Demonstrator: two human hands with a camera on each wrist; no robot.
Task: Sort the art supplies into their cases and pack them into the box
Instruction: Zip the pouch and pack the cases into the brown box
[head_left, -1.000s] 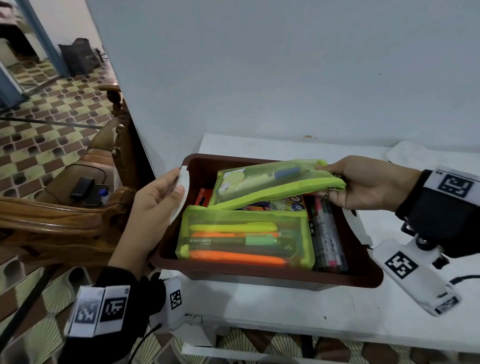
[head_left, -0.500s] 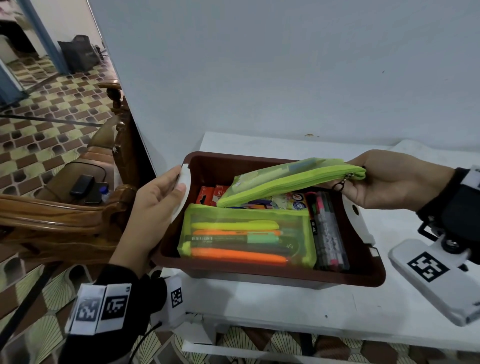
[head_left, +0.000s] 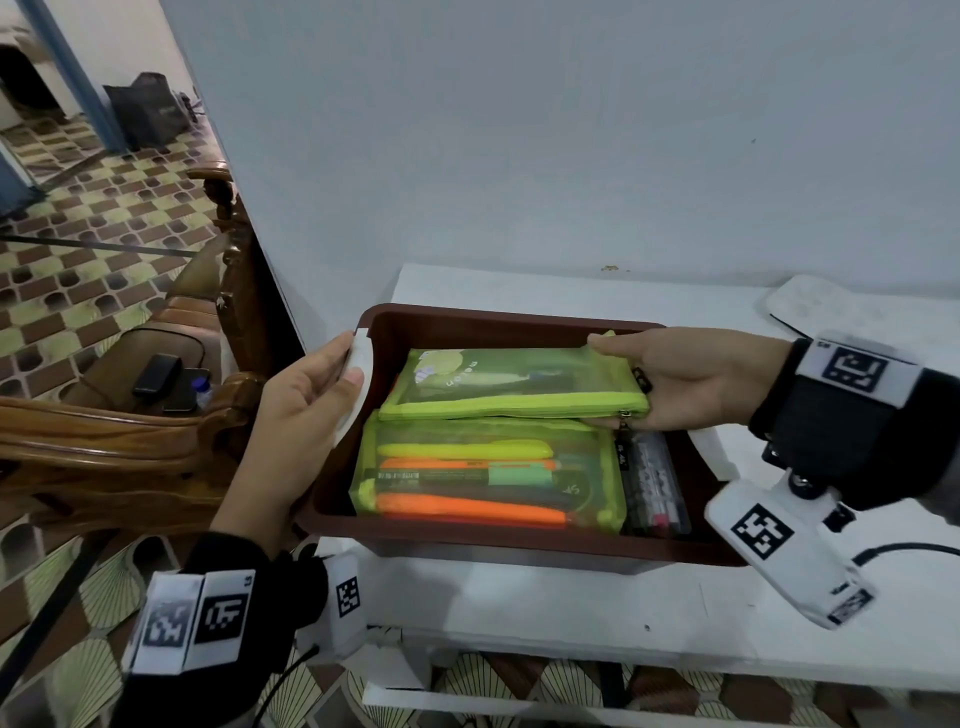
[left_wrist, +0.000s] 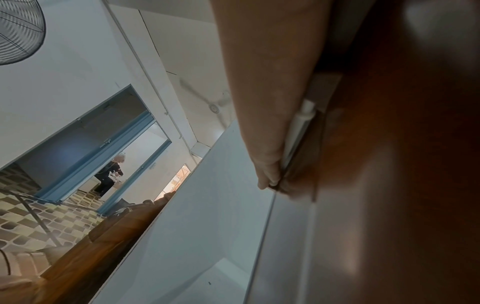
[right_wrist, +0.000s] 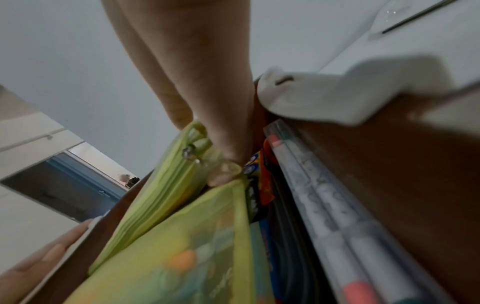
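Observation:
A brown box stands on the white table. Against its front wall lies a green mesh pouch of highlighters, with a clear pack of markers beside it on the right. A second green pouch lies across the back of the box. My right hand grips its right, zipper end, thumb on top and fingers beneath. My left hand pinches the white latch on the box's left rim. Colourful packs are mostly hidden beneath the pouches.
The box sits near the table's left front corner, close to the pale wall. A carved wooden chair stands left of the table. A white lid lies at the table's back right. Another white latch hangs on the box's right rim.
My right hand has lowered the upper green pouch from a raised, tilted pose to lie nearly flat in the back of the box. The left hand has stayed on the rim.

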